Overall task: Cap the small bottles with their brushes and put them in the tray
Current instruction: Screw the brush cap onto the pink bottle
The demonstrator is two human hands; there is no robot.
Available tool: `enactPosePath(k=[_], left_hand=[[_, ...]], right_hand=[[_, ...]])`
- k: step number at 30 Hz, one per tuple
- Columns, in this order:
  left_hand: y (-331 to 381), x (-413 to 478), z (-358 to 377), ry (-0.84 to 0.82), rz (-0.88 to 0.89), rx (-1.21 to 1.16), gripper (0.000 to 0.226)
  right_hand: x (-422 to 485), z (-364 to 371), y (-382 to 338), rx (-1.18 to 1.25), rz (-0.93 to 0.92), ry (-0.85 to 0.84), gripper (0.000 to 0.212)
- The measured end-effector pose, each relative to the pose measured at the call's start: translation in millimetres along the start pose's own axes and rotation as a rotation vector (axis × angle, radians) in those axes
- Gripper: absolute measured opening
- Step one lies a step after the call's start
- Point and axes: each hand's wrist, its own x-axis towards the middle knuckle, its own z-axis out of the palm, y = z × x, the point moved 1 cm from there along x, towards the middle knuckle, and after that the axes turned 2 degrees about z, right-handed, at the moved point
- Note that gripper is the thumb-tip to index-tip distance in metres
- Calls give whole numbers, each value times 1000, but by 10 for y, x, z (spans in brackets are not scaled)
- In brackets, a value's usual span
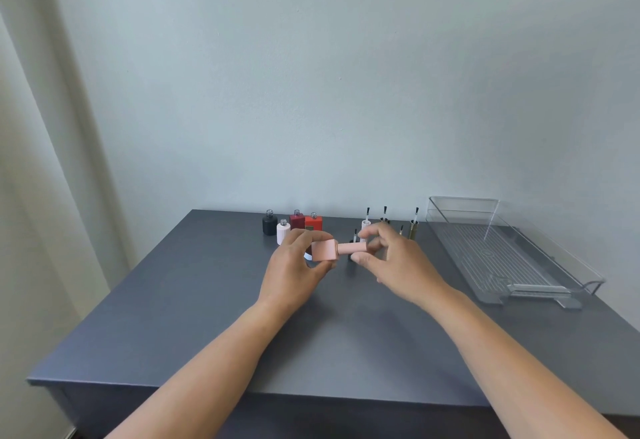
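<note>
Left fingers [302,235] grip the sideways pink bottle [324,250]; right fingers [378,232] pinch its cap [350,248].

Both your bare forearms reach forward and angle inward until the hands nearly meet. Your left hand [294,265] grips the pink bottle [323,250] by its body. Your right hand [394,262] pinches its cap [351,248] with curled fingertips.

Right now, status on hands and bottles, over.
Left hand grips pink bottle, right hand pinches its brush cap on the neck. Four uncapped bottles behind. Tray holds none. Nothing in the way.
</note>
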Motion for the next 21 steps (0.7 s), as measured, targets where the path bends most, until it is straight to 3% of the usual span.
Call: enactPosePath(k=[3, 8, 10, 12, 17, 21], left_hand=[[9, 0, 8, -5, 1, 4, 36], [22, -21, 8, -3, 23, 32, 34], [26, -22, 0, -1, 18, 42, 34], [26, -22, -8, -1, 10, 50, 34], [37, -30, -3, -11, 9, 52, 33], [55, -38, 1, -26, 20, 69, 35]], right_hand=[[-4, 7, 14, 31, -9, 35, 12], [-25, -4, -43, 1, 63, 28, 57], [-25, -6, -58, -29, 85, 20, 63], [-29, 4, -57, -36, 74, 3, 55], [-38, 28, -54, 3, -40, 3, 13], [-25, 10, -71, -72, -58, 7, 8]])
